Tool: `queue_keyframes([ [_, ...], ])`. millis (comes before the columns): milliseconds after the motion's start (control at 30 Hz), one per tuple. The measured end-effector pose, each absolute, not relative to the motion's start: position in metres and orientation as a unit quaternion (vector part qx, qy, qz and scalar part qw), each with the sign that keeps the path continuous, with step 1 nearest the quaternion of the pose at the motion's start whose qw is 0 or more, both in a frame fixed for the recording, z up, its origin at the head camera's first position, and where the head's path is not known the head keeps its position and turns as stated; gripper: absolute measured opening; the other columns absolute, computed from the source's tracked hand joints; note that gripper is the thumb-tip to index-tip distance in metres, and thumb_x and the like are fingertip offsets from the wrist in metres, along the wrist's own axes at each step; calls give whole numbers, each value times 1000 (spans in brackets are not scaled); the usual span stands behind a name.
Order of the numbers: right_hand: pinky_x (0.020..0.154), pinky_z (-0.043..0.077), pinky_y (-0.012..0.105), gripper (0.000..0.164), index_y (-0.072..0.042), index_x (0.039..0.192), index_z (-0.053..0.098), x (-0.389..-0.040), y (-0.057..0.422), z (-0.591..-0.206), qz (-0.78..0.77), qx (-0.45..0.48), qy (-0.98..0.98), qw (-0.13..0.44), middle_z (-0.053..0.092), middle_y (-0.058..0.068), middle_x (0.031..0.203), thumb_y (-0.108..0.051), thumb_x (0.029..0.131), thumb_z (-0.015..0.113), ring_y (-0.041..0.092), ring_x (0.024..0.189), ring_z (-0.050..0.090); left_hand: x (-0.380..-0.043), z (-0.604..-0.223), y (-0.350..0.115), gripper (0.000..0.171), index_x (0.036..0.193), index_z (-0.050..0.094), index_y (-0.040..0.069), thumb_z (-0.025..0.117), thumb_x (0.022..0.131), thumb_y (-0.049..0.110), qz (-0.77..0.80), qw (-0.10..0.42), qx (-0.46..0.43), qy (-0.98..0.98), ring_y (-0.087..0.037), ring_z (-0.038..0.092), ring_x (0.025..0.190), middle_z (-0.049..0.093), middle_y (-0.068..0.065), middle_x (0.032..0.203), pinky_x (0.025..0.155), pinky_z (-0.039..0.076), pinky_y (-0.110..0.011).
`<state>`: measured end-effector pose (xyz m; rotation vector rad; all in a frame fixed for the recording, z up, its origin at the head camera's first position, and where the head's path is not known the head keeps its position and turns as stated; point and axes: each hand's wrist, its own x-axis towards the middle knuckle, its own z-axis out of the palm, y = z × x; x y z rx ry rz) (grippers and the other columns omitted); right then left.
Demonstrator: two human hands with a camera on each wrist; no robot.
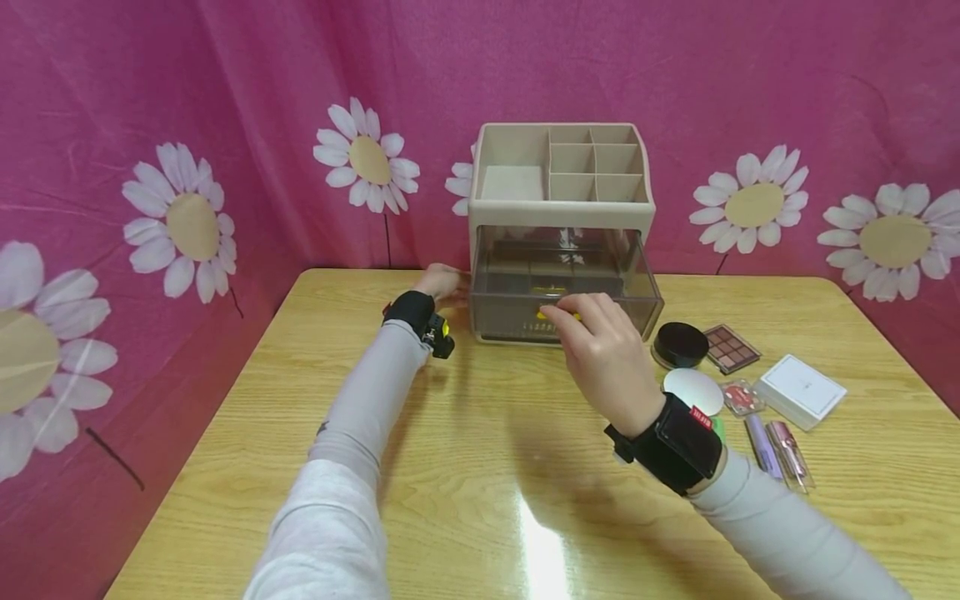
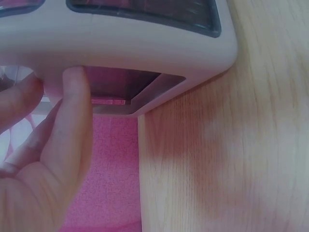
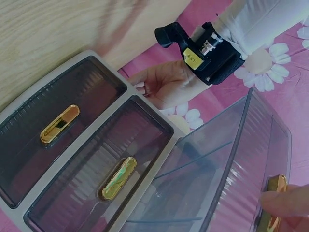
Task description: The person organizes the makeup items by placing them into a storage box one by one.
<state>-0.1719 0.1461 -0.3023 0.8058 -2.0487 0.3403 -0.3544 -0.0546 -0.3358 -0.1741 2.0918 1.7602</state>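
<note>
A beige cosmetics organizer [image 1: 562, 215] stands at the back of the table, its smoky clear top drawer [image 1: 498, 318] pulled out. My right hand [image 1: 606, 358] pinches the gold handle [image 3: 277, 183] on that drawer's front, thumb and fingers at its edges. No items show inside the drawer. On the organizer's left side, my left hand [image 1: 442, 283] rests with extended fingers [image 2: 77, 94] touching the frame beside a side opening. Two lower drawers with gold handles [image 3: 119, 179] are closed in the right wrist view.
Right of the organizer lie a round black case [image 1: 681, 345], an eyeshadow palette [image 1: 732, 348], a white round case [image 1: 693, 391], a small red-patterned compact [image 1: 743, 397], a white box [image 1: 801, 391] and two slim tubes [image 1: 763, 447]. A pink flowered curtain [image 1: 255, 100] hangs behind.
</note>
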Motion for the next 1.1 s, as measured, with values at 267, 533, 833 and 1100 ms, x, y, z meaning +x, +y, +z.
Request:
queue_keyframes([
  [267,66,48,39,28,5,97,66,-171,145,-307,130,335,-817,451,58,16,88,14,71,68,30,75,51,-357,-338,-54,41,131,43,-7,35,90,-9,614,198,-56,762,-29,53,108,50,-21,125,97,44,-39],
  [533,67,48,40,32,5,98,65,-170,146,-312,132,340,-813,454,59,16,89,16,69,68,30,75,51,-447,-423,-69,36,118,57,-2,41,85,-7,646,205,-28,735,-25,62,88,61,-15,103,74,55,-35],
  [833,67,50,39,29,5,97,66,-168,148,-307,155,355,-803,452,60,16,88,12,69,70,30,76,54,-365,-344,-55,42,131,44,-4,34,91,-8,602,202,-55,771,-26,54,104,52,-19,124,93,47,-35],
  [1100,71,47,29,18,4,88,67,-161,184,-285,272,305,-784,468,63,15,84,-12,86,58,27,77,57,-337,-319,-54,42,131,42,-6,33,91,-9,613,209,-56,760,-28,51,111,49,-21,129,97,44,-35],
])
